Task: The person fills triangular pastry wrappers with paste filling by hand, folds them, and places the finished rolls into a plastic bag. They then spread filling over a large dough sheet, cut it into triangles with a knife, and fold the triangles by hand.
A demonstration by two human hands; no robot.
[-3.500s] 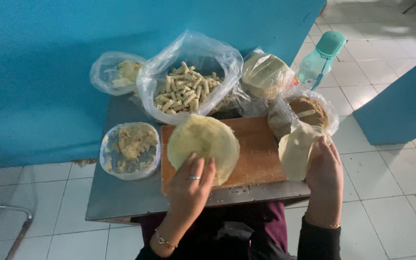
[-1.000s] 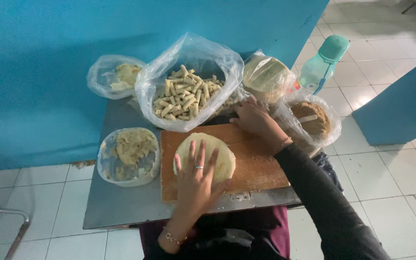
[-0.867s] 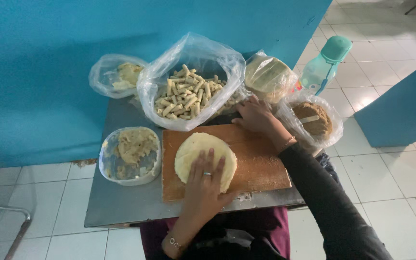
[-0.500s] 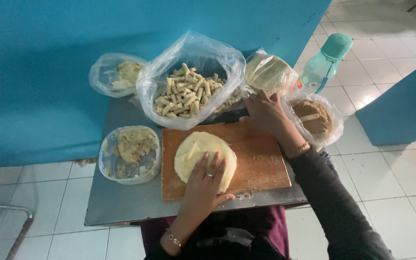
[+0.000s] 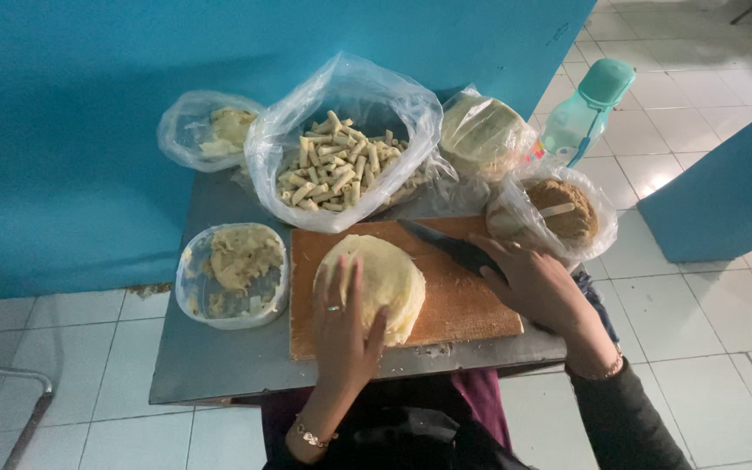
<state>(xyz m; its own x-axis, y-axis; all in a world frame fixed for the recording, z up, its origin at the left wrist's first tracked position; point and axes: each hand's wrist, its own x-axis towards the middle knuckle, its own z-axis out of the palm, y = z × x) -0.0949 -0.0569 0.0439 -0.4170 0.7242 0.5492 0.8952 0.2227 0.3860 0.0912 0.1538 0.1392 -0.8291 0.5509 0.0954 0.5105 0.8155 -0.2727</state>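
Pressing spread left fingers point(image 5: 341, 300) onto dough round point(image 5: 389, 274); right fingers point(image 5: 515, 270) grip knife point(image 5: 446, 245).

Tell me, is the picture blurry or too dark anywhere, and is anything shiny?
In the head view, soft even light keeps the left hand on the pale dough round and the right hand holding the knife fairly sharp; the clear bag of cut pieces shows white glare; the teal wall darkens toward the left; the floor tiles look washed out.
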